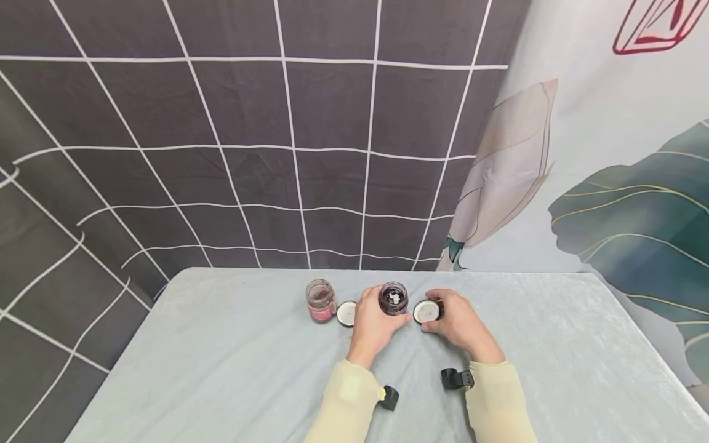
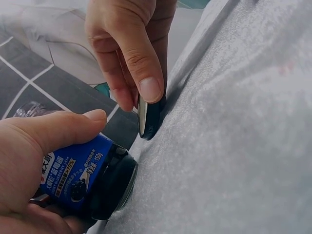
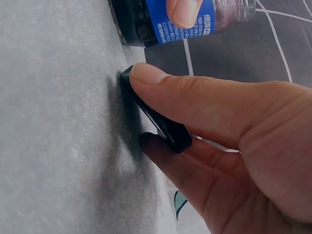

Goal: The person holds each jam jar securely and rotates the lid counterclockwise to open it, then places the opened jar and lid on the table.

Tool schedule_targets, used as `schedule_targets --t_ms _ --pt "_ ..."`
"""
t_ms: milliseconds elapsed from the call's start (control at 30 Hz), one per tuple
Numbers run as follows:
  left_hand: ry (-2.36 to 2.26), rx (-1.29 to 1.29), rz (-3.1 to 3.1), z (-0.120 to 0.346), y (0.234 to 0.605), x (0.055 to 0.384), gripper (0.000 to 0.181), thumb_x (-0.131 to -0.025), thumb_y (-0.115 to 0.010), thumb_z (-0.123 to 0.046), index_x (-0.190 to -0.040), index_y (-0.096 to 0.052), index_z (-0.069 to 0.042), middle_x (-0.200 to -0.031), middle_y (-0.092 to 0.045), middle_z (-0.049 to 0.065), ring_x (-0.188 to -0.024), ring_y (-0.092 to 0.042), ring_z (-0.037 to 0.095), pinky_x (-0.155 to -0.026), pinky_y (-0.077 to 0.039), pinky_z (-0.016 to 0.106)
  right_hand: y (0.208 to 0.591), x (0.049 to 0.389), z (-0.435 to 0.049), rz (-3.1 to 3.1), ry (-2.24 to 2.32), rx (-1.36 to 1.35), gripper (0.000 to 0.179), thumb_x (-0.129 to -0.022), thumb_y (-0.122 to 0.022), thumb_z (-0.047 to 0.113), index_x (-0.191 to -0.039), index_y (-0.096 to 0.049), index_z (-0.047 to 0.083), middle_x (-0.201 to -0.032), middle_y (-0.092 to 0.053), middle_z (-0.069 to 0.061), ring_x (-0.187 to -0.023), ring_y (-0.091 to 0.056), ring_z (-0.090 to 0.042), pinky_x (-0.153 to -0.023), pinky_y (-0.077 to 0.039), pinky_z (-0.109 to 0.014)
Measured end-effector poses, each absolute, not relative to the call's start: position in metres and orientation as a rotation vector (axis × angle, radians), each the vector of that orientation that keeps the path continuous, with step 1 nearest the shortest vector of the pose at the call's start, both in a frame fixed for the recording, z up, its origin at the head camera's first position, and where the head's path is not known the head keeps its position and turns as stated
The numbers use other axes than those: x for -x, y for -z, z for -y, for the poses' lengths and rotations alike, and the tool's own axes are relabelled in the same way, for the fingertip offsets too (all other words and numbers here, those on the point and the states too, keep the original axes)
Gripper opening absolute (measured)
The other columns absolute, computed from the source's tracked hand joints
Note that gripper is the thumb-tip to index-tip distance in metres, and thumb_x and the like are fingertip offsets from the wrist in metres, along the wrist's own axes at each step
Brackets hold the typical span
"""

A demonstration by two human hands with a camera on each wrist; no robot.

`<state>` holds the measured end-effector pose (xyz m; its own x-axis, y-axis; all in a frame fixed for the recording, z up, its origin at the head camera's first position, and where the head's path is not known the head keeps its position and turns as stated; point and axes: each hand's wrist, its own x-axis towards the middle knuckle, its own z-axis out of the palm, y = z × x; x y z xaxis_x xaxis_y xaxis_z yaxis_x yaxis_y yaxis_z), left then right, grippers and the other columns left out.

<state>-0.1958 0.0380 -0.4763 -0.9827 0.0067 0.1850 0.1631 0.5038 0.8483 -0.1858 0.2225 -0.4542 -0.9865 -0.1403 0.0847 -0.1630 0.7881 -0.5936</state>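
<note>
In the head view my left hand (image 1: 370, 326) grips a lidless glass jar of blueberry jam (image 1: 394, 295), its mouth up and dark contents inside. Its blue label (image 2: 80, 168) shows in the left wrist view, with the base close to the tablecloth. To its right, my right hand (image 1: 461, 323) pinches a round dark lid (image 1: 426, 312) by its edge, white inner side up. In the right wrist view, the thumb lies on one edge of the lid (image 3: 163, 119) and a finger under the other. Lid and jar are apart.
Left of my left hand stands a second lidless jar (image 1: 320, 301) with a pink label. Another lid (image 1: 346, 314), white side up, lies between it and my left hand, partly covered. A pale cloth (image 1: 221, 357) covers the table, and a dark gridded curtain (image 1: 332, 117) hangs behind.
</note>
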Motion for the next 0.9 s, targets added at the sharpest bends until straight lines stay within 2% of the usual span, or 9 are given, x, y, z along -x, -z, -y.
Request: schedule_targets --t_ms 100,900 --pt "1.494 0.141 2.579 -0.0381 0.4767 0.1955 0.067 -0.066 -0.094 -0.022 -0.122 -0.065 -0.002 -0.115 -0.065 0.009 -0.11 -0.063 0.026 -0.101 -0.046 0.041 0.4546 0.1852 -0.2227 2.93 -0.984 -0.254 0.062 -0.069 -0.089 0.007 -0.122 -0.061 -0.01 -0.116 -0.067 -0.023 -0.11 -0.062 -0.041 -0.098 -0.045 -0.055" --pt "1.495 0.107 2.581 -0.0387 0.4774 0.1964 0.066 -0.066 -0.093 -0.023 -0.122 -0.065 -0.002 -0.115 -0.065 0.008 -0.11 -0.063 0.027 -0.1 -0.047 0.042 0.4578 0.1855 -0.2216 2.924 -0.922 -0.291 0.059 -0.068 -0.089 0.006 -0.119 -0.063 -0.009 -0.115 -0.067 -0.022 -0.108 -0.063 -0.039 -0.095 -0.048 -0.053"
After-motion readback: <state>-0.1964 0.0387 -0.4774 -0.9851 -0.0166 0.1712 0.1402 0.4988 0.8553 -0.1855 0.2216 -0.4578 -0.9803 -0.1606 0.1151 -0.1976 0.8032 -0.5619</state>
